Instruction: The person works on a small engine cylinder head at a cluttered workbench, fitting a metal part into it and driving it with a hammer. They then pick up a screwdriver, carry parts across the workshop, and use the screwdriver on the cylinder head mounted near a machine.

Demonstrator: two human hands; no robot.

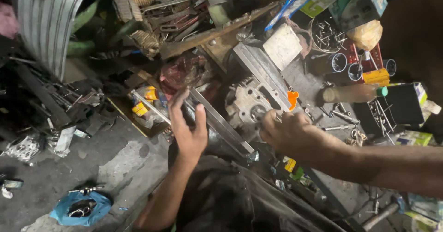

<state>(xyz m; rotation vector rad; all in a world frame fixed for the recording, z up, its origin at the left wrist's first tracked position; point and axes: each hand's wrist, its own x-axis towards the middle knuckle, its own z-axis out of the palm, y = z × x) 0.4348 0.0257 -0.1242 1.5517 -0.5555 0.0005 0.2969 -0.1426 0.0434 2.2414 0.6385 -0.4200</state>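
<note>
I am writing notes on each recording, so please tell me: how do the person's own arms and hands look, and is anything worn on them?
Both forearms are bare, with no sleeves in view. The left hand and the right hand wear no gloves; no ring, watch or bracelet shows.

Open concrete floor [115, 167] at the lower left gives room, past the blue bag [80, 209]. Bench's [309, 82] right edge is crowded: bottle [353, 93], tin of nails [327, 36], boxes [406, 104] block passage.
</note>
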